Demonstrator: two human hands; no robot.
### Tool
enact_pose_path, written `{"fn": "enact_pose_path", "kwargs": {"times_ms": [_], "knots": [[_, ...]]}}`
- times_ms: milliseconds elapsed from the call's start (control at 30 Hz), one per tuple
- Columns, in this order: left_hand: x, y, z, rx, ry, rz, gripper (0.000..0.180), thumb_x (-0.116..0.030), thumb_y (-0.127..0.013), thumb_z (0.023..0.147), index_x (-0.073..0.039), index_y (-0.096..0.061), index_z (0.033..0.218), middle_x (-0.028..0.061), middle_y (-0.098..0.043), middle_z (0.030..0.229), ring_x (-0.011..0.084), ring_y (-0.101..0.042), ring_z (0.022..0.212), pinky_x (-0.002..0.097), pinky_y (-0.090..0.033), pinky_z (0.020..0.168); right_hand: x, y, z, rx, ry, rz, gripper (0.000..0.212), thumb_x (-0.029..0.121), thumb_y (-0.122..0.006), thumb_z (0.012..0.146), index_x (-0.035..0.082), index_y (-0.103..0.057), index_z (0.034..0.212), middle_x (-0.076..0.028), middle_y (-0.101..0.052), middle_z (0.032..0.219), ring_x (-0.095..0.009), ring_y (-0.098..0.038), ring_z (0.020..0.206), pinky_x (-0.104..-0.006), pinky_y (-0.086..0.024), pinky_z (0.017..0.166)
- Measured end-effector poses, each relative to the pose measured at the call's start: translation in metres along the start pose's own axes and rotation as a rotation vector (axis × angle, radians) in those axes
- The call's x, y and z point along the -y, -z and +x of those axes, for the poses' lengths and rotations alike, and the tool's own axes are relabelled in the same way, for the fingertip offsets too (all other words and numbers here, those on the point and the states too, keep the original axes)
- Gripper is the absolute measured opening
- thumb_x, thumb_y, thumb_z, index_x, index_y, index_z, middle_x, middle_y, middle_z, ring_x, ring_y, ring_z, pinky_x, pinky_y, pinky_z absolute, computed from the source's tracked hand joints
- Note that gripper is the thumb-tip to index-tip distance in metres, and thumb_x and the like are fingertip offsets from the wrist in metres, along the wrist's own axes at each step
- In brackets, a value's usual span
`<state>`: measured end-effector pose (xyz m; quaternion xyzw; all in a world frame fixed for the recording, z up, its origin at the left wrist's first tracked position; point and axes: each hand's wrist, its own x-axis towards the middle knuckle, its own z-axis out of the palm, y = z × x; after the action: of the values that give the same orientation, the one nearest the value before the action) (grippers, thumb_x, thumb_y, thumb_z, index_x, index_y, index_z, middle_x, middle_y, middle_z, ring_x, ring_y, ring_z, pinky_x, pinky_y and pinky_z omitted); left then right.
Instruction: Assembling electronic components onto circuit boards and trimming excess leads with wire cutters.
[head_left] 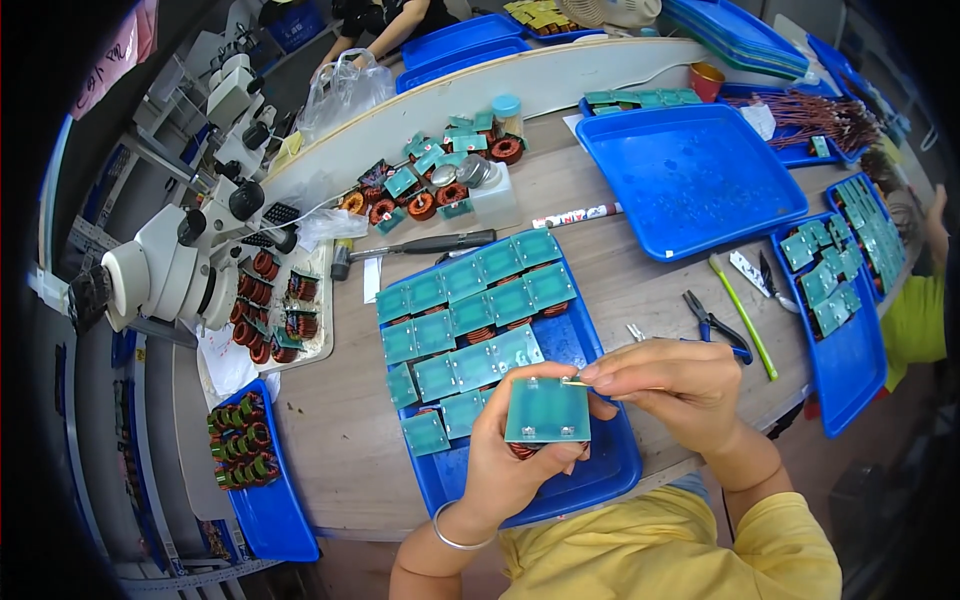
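The left hand [500,460] is closed around a square, glossy green circuit board [548,408] with a copper-wound coil [522,451] beneath it; the thumb supports the near side and the fingers wrap the left and far sides. The right hand [680,390] is pinched closed, thumb against fingers, on a thin, pale, stick-like tool [574,381]. The tool tip is at the board's far right solder spot; whether it touches cannot be told.

The board is located above the near part of a rectangular blue plastic tray [612,465], raised off the tray floor. Rows of similar green boards [470,312] occupy the tray's far and left portions, several overhanging its left rim. Bare tray floor shows to the right of the held unit. Beyond the right rim, wood-grain tabletop [655,290] separates the tray from blue-handled pliers [715,325] and a slim lime-green rod [743,318]. A black-handled hammer [425,243] lies just past the tray's far edge.

The board's flat face points up toward the head camera — its solder spots lie in pairs along the far and near edges. Its outline is nearly square, so no long axis stands out. The tool's long axis runs left to right — tip to the left.
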<state>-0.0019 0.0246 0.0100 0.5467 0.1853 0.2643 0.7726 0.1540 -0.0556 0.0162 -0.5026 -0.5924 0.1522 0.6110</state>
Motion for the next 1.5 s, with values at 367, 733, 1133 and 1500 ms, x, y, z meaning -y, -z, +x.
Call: {"fn": "enact_pose_path", "kwargs": {"times_ms": [367,733,1133,1500], "knots": [[0.0015,-0.0007,-0.0011,-0.027,-0.039,0.055,0.067,-0.046,-0.070,0.073,0.002,-0.043,0.112,0.0177,-0.061,0.082,0.0116,-0.051,0.051,0.0201,-0.040,0.043,-0.0085,-0.0028,-0.0058,0.003,0.065,0.034,0.020,-0.007,-0.060,0.074,-0.002,-0.066,0.092,-0.016,-0.066,0.090,-0.025,-0.066,0.083,-0.0301,-0.053,0.070],[0.0006,-0.0023,-0.0001,-0.053,-0.014,0.032,0.071,-0.048,-0.071,0.070,0.002,-0.043,0.111,0.0176,-0.061,0.082,0.0113,-0.050,0.050,0.0203,-0.040,0.042,-0.0073,-0.0042,-0.0043,-0.011,0.075,0.019,0.018,-0.007,-0.061,0.074,-0.002,-0.066,0.091,-0.015,-0.066,0.091,-0.025,-0.066,0.082,-0.0296,-0.053,0.069],[-0.0001,-0.0033,-0.0018,-0.041,-0.018,0.059,0.071,-0.049,-0.070,0.071,0.002,-0.043,0.112,0.0161,-0.060,0.080,0.0112,-0.051,0.050,0.0194,-0.039,0.043,-0.0053,-0.0038,-0.0067,-0.026,0.073,0.023,0.020,-0.009,-0.062,0.072,-0.002,-0.065,0.090,-0.016,-0.066,0.090,-0.024,-0.067,0.079,-0.0284,-0.053,0.065],[0.0037,-0.0021,-0.0021,-0.080,-0.017,0.063,0.066,-0.044,-0.072,0.071,0.002,-0.046,0.111,0.0076,-0.054,0.071,0.0122,-0.051,0.050,0.0204,-0.037,0.042,-0.0092,-0.0070,-0.0043,-0.015,0.140,-0.022,0.015,-0.005,-0.063,0.073,-0.003,-0.065,0.088,-0.018,-0.066,0.090,-0.026,-0.067,0.076,-0.0304,-0.054,0.065]]}}
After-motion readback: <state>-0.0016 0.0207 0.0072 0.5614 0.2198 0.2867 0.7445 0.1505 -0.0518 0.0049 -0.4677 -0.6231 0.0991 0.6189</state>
